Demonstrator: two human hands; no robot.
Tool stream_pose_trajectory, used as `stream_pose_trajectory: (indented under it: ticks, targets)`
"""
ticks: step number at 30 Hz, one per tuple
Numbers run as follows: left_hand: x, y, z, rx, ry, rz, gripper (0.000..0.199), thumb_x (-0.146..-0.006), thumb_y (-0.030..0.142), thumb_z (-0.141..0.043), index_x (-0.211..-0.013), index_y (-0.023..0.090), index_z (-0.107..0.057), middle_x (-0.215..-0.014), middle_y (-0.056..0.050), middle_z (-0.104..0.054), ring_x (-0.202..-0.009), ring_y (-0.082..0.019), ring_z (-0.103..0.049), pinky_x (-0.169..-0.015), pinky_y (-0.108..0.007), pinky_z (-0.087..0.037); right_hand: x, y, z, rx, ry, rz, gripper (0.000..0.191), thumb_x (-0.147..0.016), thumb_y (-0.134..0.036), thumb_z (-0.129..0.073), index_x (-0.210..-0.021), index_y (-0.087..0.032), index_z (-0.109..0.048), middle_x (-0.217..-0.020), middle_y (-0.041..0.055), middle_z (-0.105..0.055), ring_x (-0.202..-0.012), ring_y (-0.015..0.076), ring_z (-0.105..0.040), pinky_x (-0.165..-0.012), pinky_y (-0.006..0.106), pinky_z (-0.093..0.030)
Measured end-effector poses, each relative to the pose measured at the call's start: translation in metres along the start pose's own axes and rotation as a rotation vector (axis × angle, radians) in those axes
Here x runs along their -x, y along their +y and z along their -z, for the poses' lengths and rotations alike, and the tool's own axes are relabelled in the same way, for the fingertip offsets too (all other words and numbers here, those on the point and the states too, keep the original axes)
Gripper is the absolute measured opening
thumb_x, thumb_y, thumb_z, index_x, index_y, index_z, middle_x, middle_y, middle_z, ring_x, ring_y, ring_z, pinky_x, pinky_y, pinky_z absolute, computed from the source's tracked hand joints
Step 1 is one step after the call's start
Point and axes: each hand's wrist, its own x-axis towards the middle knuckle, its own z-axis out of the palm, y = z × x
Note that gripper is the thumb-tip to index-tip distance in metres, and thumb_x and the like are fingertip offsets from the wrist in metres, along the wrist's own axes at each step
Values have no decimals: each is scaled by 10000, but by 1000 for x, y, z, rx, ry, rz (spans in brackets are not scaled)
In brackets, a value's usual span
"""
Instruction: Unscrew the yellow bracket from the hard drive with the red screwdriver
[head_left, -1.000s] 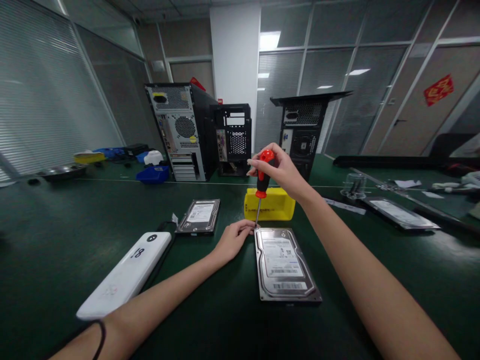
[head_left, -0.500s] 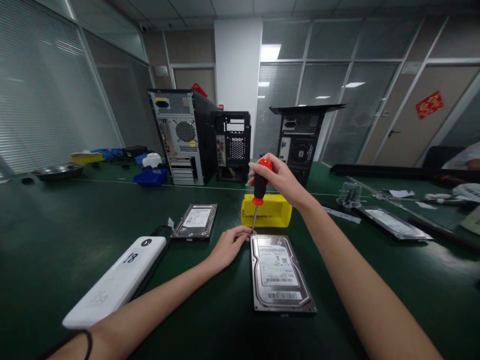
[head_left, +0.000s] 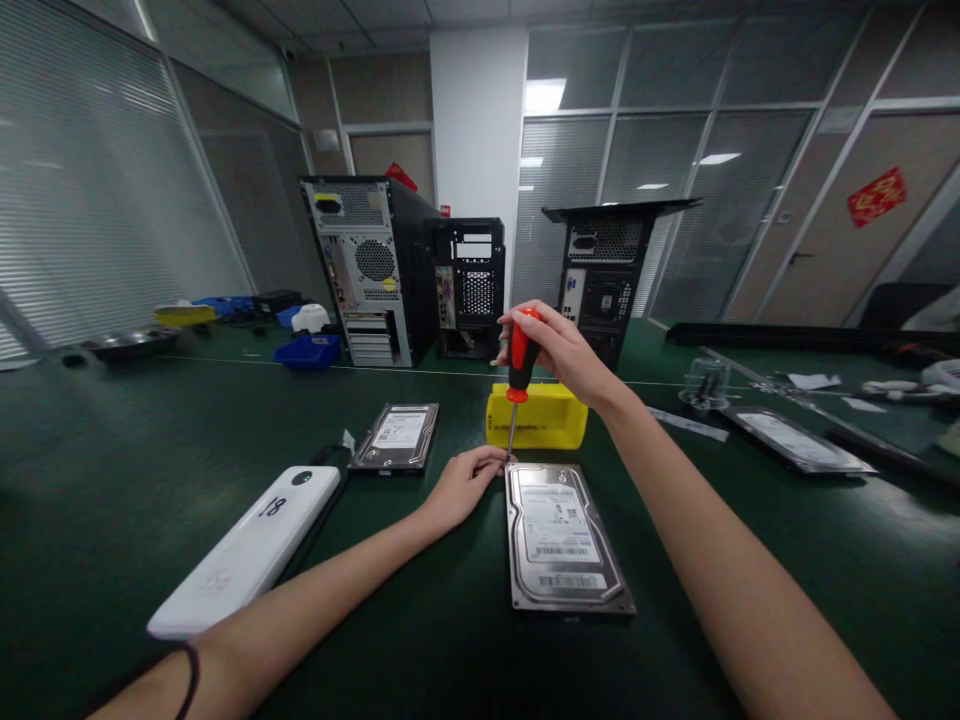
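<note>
My right hand point(head_left: 551, 345) is closed round the red and black handle of a screwdriver point(head_left: 519, 365), held upright. Its tip points down at the far left corner of a silver hard drive point(head_left: 562, 535), which lies flat with its label up. Beside that corner rests my left hand point(head_left: 463, 485), its fingertips pressed together near the screwdriver's tip; what they hold, if anything, is too small to make out. Just behind the drive stands a yellow bin point(head_left: 551, 418). A second hard drive point(head_left: 397, 437) lies to the left of my left hand.
A white power bank point(head_left: 247, 550) with a cable lies at the left. Computer cases point(head_left: 367, 270) stand at the back, near a blue tray point(head_left: 307, 351). On the right are another drive point(head_left: 799, 440), a clear cup point(head_left: 705, 383) and metal strips.
The view has shifted slightly. My right hand's fingers have changed position on the handle, which shows turned. My left hand stays by the drive's corner.
</note>
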Motion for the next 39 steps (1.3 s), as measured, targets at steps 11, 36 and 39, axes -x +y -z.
stream_pose_trajectory:
  ticks: [11,36,39]
  targets:
    - [2,0,1,43,-9,30,267,-859,162,-492,-1104,114,-590,-1068,-109,-680,-995,-187,-642,-910,-295,-468,-2,8,-6,99,64,139,187,-865,-396,-517,-948,-236,-471,-722,-38,-485,-559,101,-551,-572,287,-546]
    - [-2,-13,-3,34,-12,-21,413,-717,-3,-527,-1117,86,-575,-1005,-112,-694,-914,-163,-653,-835,-277,-492,-2,9,-7,258,82,100,367,-766,-403,-663,-934,-248,-376,-751,-48,-499,-575,111,-594,-568,269,-529]
    - [-2,-11,-2,20,-15,-8,396,-719,0,-534,-1098,89,-603,-1029,-119,-696,-929,-179,-658,-835,-292,-496,-1,11,-5,259,43,73,309,-845,-445,-558,-980,-258,-353,-720,-49,-488,-567,112,-579,-560,270,-527]
